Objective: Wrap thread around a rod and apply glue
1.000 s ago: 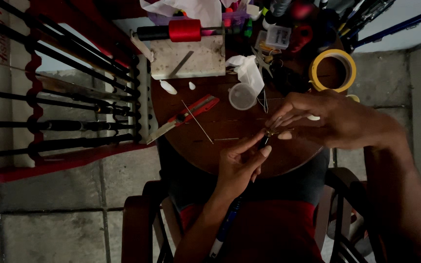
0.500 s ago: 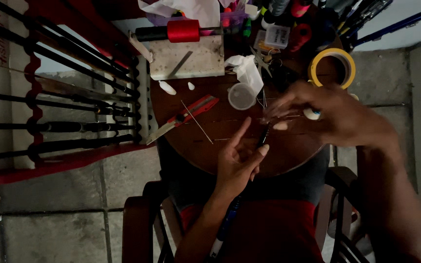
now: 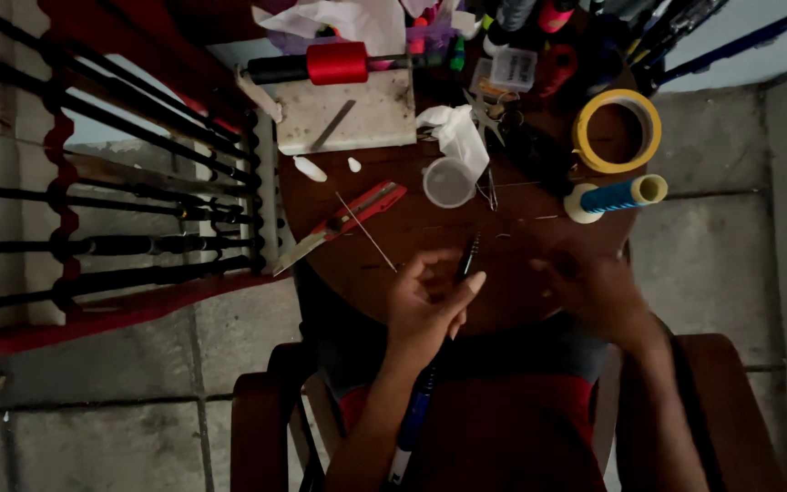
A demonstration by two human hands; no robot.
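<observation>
Round table (image 3: 412, 228): one knife (image 3: 339, 223), two hands (image 3: 425, 305).

Dim, shadowy view from above. The round tabletop (image 3: 412, 228) and lap are dark, the grey wall at right brighter. The right hand (image 3: 598, 296) is smeared by motion blur; the left hand (image 3: 425, 305) is sharper.

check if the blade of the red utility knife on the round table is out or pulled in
Out. The red utility knife lies flat on the round brown table, and a long bare metal blade sticks out of its handle toward the table's left edge.
</observation>
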